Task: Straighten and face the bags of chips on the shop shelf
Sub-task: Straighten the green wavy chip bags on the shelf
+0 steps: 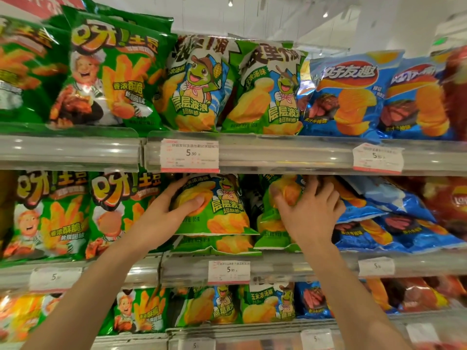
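Hard to make out first: far L and far R of the view are smeared, top shelf's red bag (457, 92) at the R edge is just a blur, and the bottom shelf (252, 327) is cut off low, w/ its bags soft and partly behind the forearms. Tops of the mid-shelf bags hide behind the upper shelf's front rail (278, 154). R fingertips vanish behind a bag, so how far they reach can't be told.

Mid shelf (278, 267): L hand (164, 213) grips the green bag (222, 205) near the shelf's centre, thumb across its front, fingers wrapped round its L edge. Bag is upright, face out, w/ another green bag (227, 245) showing below it at the front edge. R hand (308, 210) is spread, palm on the 2nd green bag (273, 223) just R of the first; that bag is turned sideways, face not square to the front. Fingers press at the seam where it meets the blue bags (384, 223), which lie slumped and overlapping toward the R end. L end holds two green fries bags (75, 213), upright, side by side.

Top shelf: fries bags (108, 77) at L, two green wave bags (227, 87) in the middle, upright blue bags (379, 97) at R. Price tags (189, 155) clip to each front rail; "5.90" reads on the nearest ones, rest too blurred.
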`<state>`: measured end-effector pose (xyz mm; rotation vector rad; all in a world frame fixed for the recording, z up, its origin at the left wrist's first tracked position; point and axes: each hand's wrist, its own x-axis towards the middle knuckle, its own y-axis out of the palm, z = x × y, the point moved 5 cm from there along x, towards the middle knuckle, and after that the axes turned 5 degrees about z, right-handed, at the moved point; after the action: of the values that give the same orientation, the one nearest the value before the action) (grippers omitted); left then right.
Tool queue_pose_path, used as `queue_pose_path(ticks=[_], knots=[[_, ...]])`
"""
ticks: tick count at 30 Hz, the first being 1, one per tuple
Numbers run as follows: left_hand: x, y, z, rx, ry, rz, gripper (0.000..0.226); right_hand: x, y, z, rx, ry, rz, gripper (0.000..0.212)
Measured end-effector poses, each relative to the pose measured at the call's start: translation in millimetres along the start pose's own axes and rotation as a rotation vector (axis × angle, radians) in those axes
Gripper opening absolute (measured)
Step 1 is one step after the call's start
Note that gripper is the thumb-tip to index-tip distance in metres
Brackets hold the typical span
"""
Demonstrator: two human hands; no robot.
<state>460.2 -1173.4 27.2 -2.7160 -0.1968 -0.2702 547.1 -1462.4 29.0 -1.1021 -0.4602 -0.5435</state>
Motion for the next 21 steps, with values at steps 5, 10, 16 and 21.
queue_pose_path(ticks=[5, 10, 16, 21], knots=[[0, 2, -6, -0.006, -0.033, -0.014, 0.081, 0, -4, 10, -0.042, -0.171, -0.004, 0.094], [2, 4, -5, 0.015, -0.087, -0.011, 0.074, -7, 4, 11, -0.089, -0.31, 0.05, 0.079], [0, 2, -4, 0.037, -0.154, -0.005, 0.106, 3, 4, 0, -0.099, -0.262, 0.114, 0.081], [-5, 8, -12, -0.019, -0.188, -0.037, 0.084, -14, -21, 14, 0.076, -0.38, 0.029, 0.06]])
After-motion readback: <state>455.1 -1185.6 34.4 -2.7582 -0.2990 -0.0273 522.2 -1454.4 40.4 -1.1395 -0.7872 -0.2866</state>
